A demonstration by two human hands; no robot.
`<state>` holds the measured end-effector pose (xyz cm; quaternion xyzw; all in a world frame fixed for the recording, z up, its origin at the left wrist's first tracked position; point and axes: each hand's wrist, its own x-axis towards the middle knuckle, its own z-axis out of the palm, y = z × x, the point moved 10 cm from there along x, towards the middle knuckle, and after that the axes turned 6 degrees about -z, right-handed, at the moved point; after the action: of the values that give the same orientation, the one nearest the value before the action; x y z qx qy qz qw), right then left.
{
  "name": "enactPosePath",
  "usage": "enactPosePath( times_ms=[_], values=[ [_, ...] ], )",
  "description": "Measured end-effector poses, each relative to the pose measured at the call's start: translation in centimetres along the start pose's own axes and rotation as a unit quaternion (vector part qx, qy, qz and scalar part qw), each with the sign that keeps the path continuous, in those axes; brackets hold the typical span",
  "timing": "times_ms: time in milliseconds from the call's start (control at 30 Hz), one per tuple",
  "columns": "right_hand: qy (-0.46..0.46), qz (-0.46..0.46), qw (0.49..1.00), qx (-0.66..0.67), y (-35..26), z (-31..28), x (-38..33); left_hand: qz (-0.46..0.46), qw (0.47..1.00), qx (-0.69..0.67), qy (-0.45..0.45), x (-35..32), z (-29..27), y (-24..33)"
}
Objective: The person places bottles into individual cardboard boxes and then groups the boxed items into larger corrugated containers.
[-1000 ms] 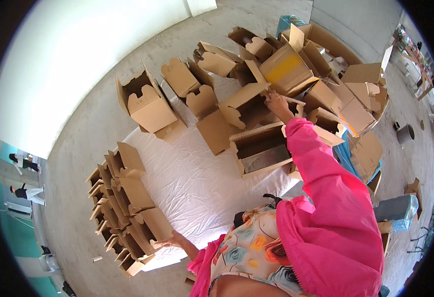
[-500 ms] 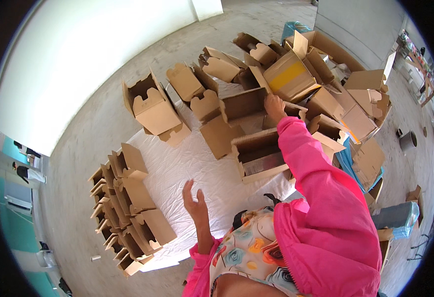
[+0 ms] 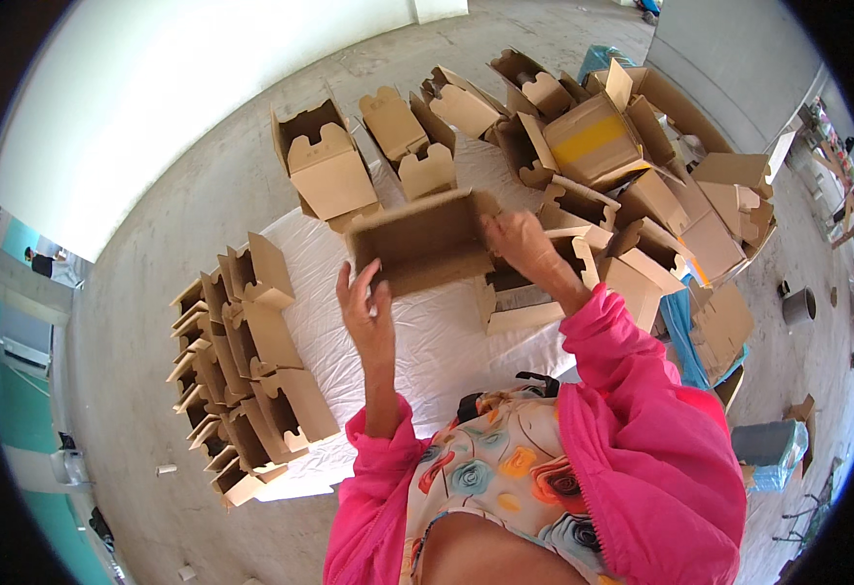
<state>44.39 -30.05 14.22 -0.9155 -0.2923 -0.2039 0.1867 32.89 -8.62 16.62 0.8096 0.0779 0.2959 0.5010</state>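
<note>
An open cardboard box (image 3: 422, 244), long and brown, is tilted above the white-covered table (image 3: 334, 336) with its dark inside facing me. My right hand (image 3: 524, 246) grips its right end, fingers closed over the edge. At the box's lower left corner is my left hand (image 3: 366, 302), fingers spread and curved; whether they touch the cardboard I cannot tell. Just beyond my right hand lies another open box (image 3: 524, 317), partly hidden by the held one and my wrist.
Several open boxes (image 3: 256, 341) stand packed in rows at the table's left. More boxes (image 3: 334, 175) line the far side, and a larger carton with yellow tape (image 3: 593, 146) sits in the pile at right. A grey bin (image 3: 799, 305) stands on the floor.
My right hand has drawn the box from the far pile toward me and left, lifting and tilting it. My left hand has moved up to its left corner.
</note>
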Motion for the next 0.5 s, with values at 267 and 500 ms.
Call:
enactPosePath(
  times_ms=[267,500],
  values=[
    [-0.217,0.038,0.944,0.246,-6.4,4.5,-2.1,-0.042,0.994,0.089,-0.045,-4.5,-6.6,-5.0],
    [-0.253,-0.084,0.955,0.134,-9.6,8.0,-2.7,-0.143,0.976,0.111,-0.123,-8.6,-6.8,-9.3]
  ],
)
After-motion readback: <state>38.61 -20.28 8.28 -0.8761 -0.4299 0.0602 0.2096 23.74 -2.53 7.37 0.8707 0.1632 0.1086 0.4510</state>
